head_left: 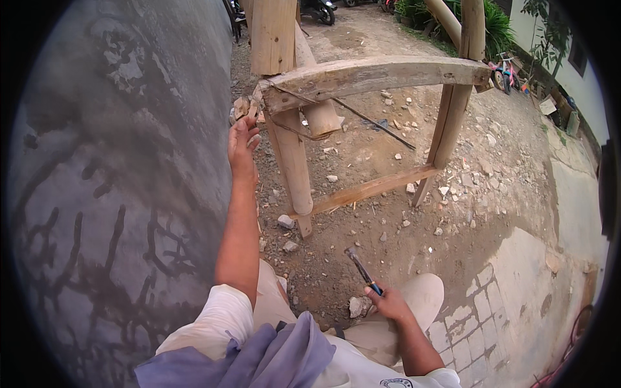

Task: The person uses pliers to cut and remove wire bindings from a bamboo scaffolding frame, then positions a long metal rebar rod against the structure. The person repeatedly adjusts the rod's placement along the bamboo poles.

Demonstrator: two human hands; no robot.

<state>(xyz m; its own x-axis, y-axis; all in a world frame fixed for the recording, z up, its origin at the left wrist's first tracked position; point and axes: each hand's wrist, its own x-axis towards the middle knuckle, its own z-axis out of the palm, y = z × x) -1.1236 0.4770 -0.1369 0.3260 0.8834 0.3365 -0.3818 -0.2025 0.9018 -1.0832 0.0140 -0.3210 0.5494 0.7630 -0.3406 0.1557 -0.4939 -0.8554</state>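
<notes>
Up beside the grey wall, my left hand [243, 145] is closed on a small wood block [242, 107], its fingers at the left end of a curved wooden crossbeam [375, 76]. That beam lies across two wooden posts; the left post [292, 165] stands close to my hand. A round wood stub [321, 121] pokes out under the beam's left part. Low over my right thigh, my right hand [390, 302] is wrapped round a hammer [362, 270] with a blue and black grip. Its dark head points up and away, apart from the wooden frame.
A smooth grey wall [129, 161] rises along my left. A low wooden rail [372, 189] joins the posts, and a thin dark rod [375, 123] slants down from the beam. Loose stones [286, 221] and rubble strew the dirt; paving [479, 310] lies right. Motorbikes [318, 10] stand behind.
</notes>
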